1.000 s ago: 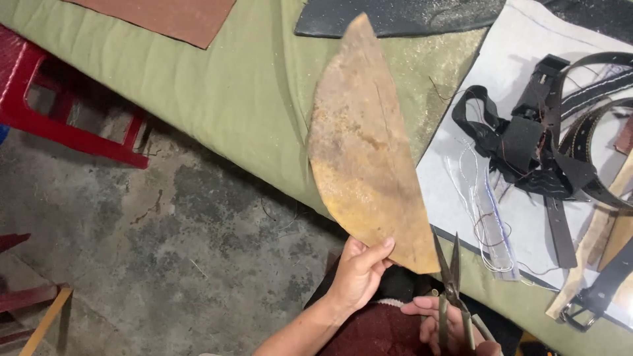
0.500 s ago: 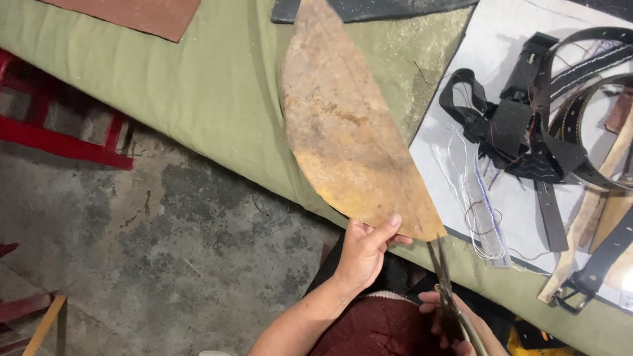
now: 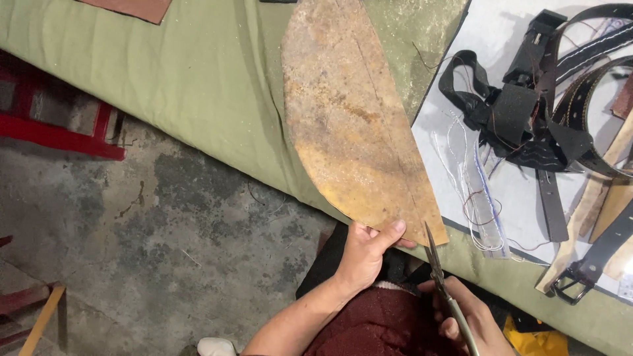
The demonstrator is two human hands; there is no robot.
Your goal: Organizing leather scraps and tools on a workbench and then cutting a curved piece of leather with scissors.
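While the left hand pinched the tan, half-round leather piece,
the right hand gripped metal scissors, blades slightly parted at its corner.

you gripped a mottled tan-and-rust leather piece over olive cloth; black straps lay right of your grip.
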